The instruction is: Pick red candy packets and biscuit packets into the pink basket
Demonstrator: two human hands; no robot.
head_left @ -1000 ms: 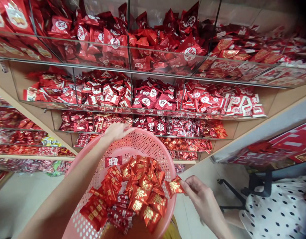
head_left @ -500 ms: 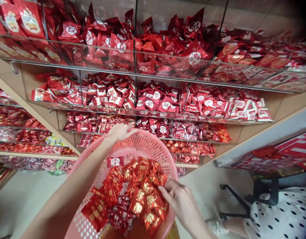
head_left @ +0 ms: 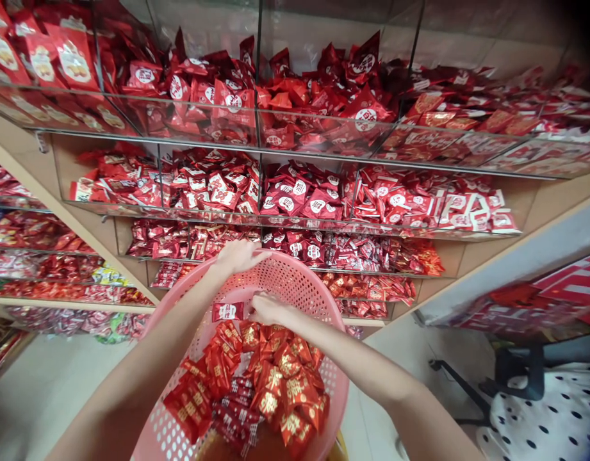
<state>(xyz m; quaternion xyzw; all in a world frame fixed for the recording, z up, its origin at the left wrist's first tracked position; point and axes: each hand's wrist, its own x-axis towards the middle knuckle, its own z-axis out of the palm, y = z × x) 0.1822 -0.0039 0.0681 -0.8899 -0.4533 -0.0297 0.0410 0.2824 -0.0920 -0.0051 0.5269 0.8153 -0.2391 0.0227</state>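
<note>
A pink perforated basket [head_left: 323, 288] holds red packets with gold print [head_left: 295, 384] and dark red packets [head_left: 237, 416]. My left hand [head_left: 239, 256] grips the basket's far rim, its fingers over the edge. Inside the basket, my right hand [head_left: 266, 308] is at the upper part, fingers bent together beside a single dark red packet with a white label [head_left: 227, 312]. Whether those fingers hold anything is hidden.
Tiered shelves with clear dividers, full of red packets [head_left: 299, 192], rise ahead beyond the basket. More shelves [head_left: 40, 262] stand at left. At lower right are a black chair [head_left: 520, 371] and a person in polka-dot clothing [head_left: 549, 410].
My right hand has moved from the basket's right side, up and left to the labelled packet. The left hand stays on the rim. The view has shifted slightly.
</note>
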